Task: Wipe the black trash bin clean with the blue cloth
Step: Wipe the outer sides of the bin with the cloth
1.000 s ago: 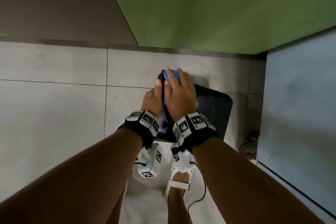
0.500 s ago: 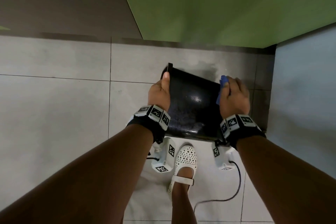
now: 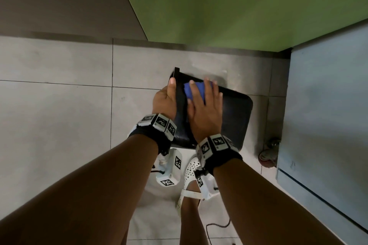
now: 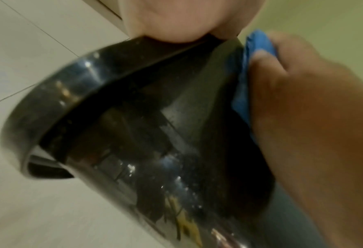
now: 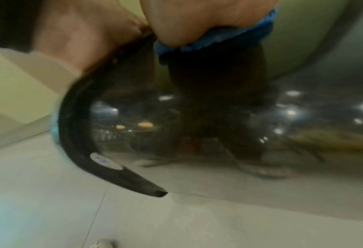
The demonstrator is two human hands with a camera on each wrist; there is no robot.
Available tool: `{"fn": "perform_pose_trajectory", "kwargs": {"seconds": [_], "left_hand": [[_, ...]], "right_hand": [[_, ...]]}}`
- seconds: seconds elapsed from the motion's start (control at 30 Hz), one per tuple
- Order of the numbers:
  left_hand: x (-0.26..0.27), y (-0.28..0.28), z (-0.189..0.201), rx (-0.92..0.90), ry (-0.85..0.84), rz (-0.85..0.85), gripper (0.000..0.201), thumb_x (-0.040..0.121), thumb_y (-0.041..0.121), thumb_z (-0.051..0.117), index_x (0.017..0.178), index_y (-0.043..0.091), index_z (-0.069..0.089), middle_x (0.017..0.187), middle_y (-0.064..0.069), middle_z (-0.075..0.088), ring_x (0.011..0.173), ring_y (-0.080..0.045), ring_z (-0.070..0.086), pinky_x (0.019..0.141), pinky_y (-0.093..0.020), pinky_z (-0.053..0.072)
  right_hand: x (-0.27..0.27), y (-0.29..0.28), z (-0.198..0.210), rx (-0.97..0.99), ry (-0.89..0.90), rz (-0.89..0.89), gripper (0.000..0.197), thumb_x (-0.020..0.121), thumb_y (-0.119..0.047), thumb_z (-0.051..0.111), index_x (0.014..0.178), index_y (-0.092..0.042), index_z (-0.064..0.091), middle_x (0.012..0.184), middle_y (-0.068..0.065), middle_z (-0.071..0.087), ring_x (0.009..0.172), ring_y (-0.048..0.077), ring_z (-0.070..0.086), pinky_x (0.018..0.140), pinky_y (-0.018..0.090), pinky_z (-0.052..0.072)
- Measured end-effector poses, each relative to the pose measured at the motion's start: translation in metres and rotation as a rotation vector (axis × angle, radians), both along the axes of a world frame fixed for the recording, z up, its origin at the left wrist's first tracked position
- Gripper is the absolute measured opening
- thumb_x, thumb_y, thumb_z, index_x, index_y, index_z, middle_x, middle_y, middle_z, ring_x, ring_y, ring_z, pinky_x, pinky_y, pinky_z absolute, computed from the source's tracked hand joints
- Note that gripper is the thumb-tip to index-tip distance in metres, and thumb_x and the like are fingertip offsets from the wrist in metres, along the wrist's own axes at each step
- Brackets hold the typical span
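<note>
The right hand (image 3: 206, 113) lies flat, its grip spread wide, fingers pressing the soft, folded blue cloth (image 3: 194, 90) against the glossy side of the black trash bin (image 3: 229, 117). The left hand (image 3: 164, 102) has its grip clamped on the bin's left edge, thumb along the top. The smooth, rounded-cornered bin is tipped over matte grey floor tiles (image 3: 59, 115), a perforated white shoe (image 3: 191, 169) just below it.

- Glossy black plastic trash bin (image 3: 231, 117)
- Plain blue cloth (image 3: 194, 90)
- Black wristbands with black-and-white square-patterned markers (image 3: 157, 122)
- White perforated shoe (image 3: 190, 169)
- Pale grey tiled floor (image 3: 59, 115)
- Green wall panel (image 3: 239, 6)
</note>
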State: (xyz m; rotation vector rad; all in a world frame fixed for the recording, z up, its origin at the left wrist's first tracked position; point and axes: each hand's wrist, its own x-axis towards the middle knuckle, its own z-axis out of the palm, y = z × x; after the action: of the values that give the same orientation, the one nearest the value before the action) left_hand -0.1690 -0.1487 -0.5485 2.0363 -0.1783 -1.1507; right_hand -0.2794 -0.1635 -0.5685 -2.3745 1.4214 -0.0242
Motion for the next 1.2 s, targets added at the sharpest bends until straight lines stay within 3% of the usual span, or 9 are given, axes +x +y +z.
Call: {"fn": "perform_pose_trajectory", "kwargs": {"seconds": [0.07, 0.33, 0.5, 0.6, 0.73, 0.8, 0.9, 1.03, 1.2], "left_hand": [[0.001, 0.0, -0.004, 0.016, -0.014, -0.013, 0.054, 0.097, 0.044, 0.035, 0.088, -0.001, 0.064, 0.082, -0.009, 0.059, 0.079, -0.02, 0.053, 0.083, -0.033, 0.048], [0.001, 0.003, -0.002, 0.029, -0.029, -0.033, 0.06, 0.096, 0.046, 0.032, 0.092, -0.005, 0.063, 0.085, -0.011, 0.061, 0.082, -0.021, 0.054, 0.08, -0.028, 0.042], [0.003, 0.0, -0.001, 0.018, -0.003, -0.032, 0.055, 0.097, 0.046, 0.032, 0.094, 0.001, 0.064, 0.089, -0.01, 0.062, 0.086, -0.022, 0.055, 0.084, -0.032, 0.045], [0.002, 0.001, 0.002, 0.034, 0.007, -0.024, 0.052, 0.097, 0.045, 0.033, 0.086, 0.005, 0.064, 0.084, -0.011, 0.062, 0.082, -0.023, 0.056, 0.082, -0.033, 0.049], [0.002, 0.004, 0.007, 0.016, 0.074, -0.011, 0.044, 0.097, 0.042, 0.033, 0.081, 0.011, 0.06, 0.071, 0.002, 0.059, 0.066, -0.008, 0.056, 0.049, -0.004, 0.045], [0.002, 0.004, 0.005, 0.01, 0.042, -0.035, 0.048, 0.098, 0.041, 0.033, 0.086, 0.005, 0.061, 0.071, -0.002, 0.06, 0.066, -0.013, 0.056, 0.056, -0.009, 0.045], [0.001, 0.006, 0.005, 0.036, -0.015, -0.052, 0.054, 0.097, 0.044, 0.033, 0.087, -0.001, 0.06, 0.078, -0.011, 0.054, 0.074, -0.019, 0.05, 0.067, -0.025, 0.04], [0.002, 0.004, 0.008, 0.034, 0.006, -0.073, 0.056, 0.097, 0.043, 0.033, 0.089, -0.003, 0.062, 0.08, -0.009, 0.058, 0.069, -0.015, 0.053, 0.059, -0.013, 0.042], [0.011, -0.009, 0.019, 0.103, 0.159, -0.097, 0.05, 0.099, 0.04, 0.028, 0.111, 0.005, 0.061, 0.096, -0.005, 0.056, 0.091, -0.015, 0.05, 0.083, -0.02, 0.034]], "right_hand": [[-0.019, -0.008, 0.0, 0.025, 0.011, -0.117, 0.047, 0.093, -0.035, 0.032, 0.137, -0.02, 0.039, 0.145, 0.018, 0.036, 0.135, 0.039, 0.029, 0.107, 0.05, 0.017], [-0.092, -0.036, -0.002, 0.338, -0.069, -0.824, 0.047, 0.1, -0.035, 0.025, 0.146, -0.028, 0.017, 0.156, 0.008, 0.01, 0.142, 0.03, 0.014, 0.113, 0.05, 0.023], [-0.06, 0.01, -0.003, 0.049, 0.049, -0.528, 0.046, 0.096, -0.029, 0.033, 0.139, -0.016, 0.036, 0.145, 0.025, 0.031, 0.133, 0.048, 0.025, 0.107, 0.057, 0.023], [-0.027, 0.057, 0.004, 0.051, 0.058, -0.254, 0.046, 0.095, -0.034, 0.029, 0.139, -0.021, 0.03, 0.147, 0.021, 0.03, 0.135, 0.044, 0.018, 0.105, 0.055, 0.016], [-0.003, 0.068, 0.011, 0.123, 0.098, -0.002, 0.05, 0.098, -0.043, 0.008, 0.143, -0.024, 0.022, 0.151, 0.013, 0.014, 0.139, 0.034, 0.005, 0.107, 0.053, 0.008], [-0.009, 0.045, 0.008, 0.114, 0.07, 0.039, 0.049, 0.098, -0.042, 0.014, 0.142, -0.025, 0.025, 0.151, 0.014, 0.02, 0.139, 0.036, 0.008, 0.107, 0.052, 0.012], [-0.036, 0.006, 0.002, 0.063, 0.067, -0.096, 0.048, 0.097, -0.041, 0.023, 0.141, -0.023, 0.029, 0.15, 0.017, 0.027, 0.138, 0.04, 0.018, 0.109, 0.053, 0.018], [-0.063, -0.028, 0.003, 0.23, 0.101, -0.552, 0.048, 0.099, -0.037, 0.024, 0.146, -0.028, 0.017, 0.156, 0.014, 0.006, 0.142, 0.034, 0.003, 0.115, 0.051, 0.013], [-0.057, -0.029, 0.007, 0.216, 0.113, -0.615, 0.047, 0.1, -0.033, 0.024, 0.146, -0.026, 0.019, 0.155, 0.016, 0.008, 0.142, 0.034, 0.007, 0.114, 0.051, 0.02]]}}
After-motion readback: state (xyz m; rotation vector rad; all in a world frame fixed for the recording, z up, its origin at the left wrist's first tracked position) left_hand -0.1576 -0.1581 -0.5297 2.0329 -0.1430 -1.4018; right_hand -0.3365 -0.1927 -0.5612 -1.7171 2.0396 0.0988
